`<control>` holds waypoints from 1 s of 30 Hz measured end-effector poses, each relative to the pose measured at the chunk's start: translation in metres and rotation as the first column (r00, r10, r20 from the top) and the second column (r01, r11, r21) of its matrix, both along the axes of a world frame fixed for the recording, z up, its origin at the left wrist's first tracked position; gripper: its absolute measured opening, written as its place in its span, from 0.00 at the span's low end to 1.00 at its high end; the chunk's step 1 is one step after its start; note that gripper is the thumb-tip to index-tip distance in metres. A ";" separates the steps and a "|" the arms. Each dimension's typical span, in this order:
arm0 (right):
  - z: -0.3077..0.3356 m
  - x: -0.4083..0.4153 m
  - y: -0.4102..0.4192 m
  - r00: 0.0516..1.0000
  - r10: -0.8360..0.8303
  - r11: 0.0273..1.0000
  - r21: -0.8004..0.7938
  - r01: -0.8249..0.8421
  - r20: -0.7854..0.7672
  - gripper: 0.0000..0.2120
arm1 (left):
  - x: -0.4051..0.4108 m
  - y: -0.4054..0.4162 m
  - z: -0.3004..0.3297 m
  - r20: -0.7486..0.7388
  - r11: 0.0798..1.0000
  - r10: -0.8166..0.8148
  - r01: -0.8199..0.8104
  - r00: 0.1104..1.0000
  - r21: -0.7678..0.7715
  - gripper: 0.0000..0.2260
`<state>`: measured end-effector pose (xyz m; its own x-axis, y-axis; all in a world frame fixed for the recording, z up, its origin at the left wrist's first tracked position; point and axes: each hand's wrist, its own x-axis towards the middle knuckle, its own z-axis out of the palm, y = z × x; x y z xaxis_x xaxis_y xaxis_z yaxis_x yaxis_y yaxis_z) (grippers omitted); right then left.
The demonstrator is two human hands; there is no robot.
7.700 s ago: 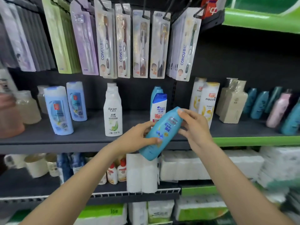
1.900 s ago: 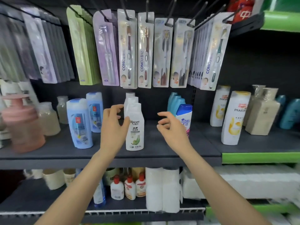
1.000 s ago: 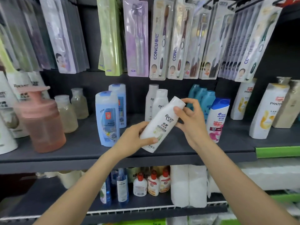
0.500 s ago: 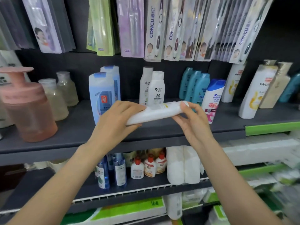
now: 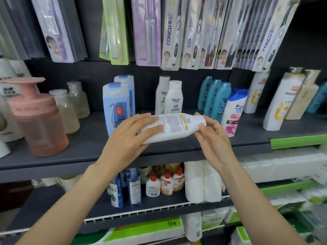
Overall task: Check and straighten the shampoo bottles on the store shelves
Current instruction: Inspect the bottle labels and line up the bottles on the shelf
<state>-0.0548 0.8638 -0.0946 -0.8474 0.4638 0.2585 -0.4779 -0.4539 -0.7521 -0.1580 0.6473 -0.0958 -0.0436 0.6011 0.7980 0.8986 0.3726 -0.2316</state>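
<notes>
the white bottle (image 5: pixel 174 127) lies sideways in front of the shelf (image 5: pixel 85 145), long axis left to right, cap toward the right hand (image 5: pixel 215 140), whose fingertips pinch that end. the left hand (image 5: pixel 131 137) wraps the base. behind, its two matching bottles (image 5: pixel 170 98) stand upright, toothbrush packs (image 5: pixel 177 32) hanging above.

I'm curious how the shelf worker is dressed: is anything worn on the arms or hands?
Nothing shows on them. Both forearms are bare up to the picture's edge, with no sleeves, gloves, watch or rings visible on the left hand or the right hand.
</notes>
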 end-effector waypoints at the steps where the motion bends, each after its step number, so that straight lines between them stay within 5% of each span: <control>1: 0.000 0.000 0.000 1.000 0.000 1.000 0.002 0.000 -0.002 0.10 | 0.000 0.000 0.001 0.007 1.000 -0.003 0.003 1.000 0.007 0.24; 4: 0.002 0.001 -0.001 1.000 -0.016 1.000 0.000 0.016 -0.002 0.12 | 0.001 0.001 0.000 0.099 0.999 -0.030 0.028 0.995 0.026 0.20; 7: 0.002 0.002 0.000 0.999 -0.034 0.999 0.009 0.034 0.010 0.16 | 0.012 0.001 0.005 0.456 0.985 -0.156 0.107 0.876 0.132 0.18; 11: 0.001 0.006 0.002 0.995 -0.068 0.993 0.101 0.060 0.076 0.10 | 0.027 0.007 0.017 0.872 0.937 -0.345 0.080 0.346 0.339 0.11; 14: 0.006 0.007 0.003 0.985 -0.120 0.989 0.105 0.107 0.125 0.04 | 0.029 0.014 0.022 0.906 0.908 -0.418 -0.019 -0.064 0.418 0.08; 16: 0.011 0.008 0.004 0.961 -0.202 0.974 0.140 0.178 0.186 0.04 | 0.028 0.017 0.026 0.847 0.882 -0.470 -0.107 -0.248 0.458 0.09; 23: 0.028 0.008 0.010 0.917 -0.277 0.955 0.184 0.231 0.286 0.09 | 0.026 0.019 0.028 0.741 0.798 -0.600 -0.171 -0.300 0.578 0.19; 30: 0.030 0.006 0.019 0.948 -0.181 0.974 0.185 0.134 0.262 0.16 | 0.022 0.024 0.032 0.734 0.790 -0.613 -0.250 -0.293 0.560 0.14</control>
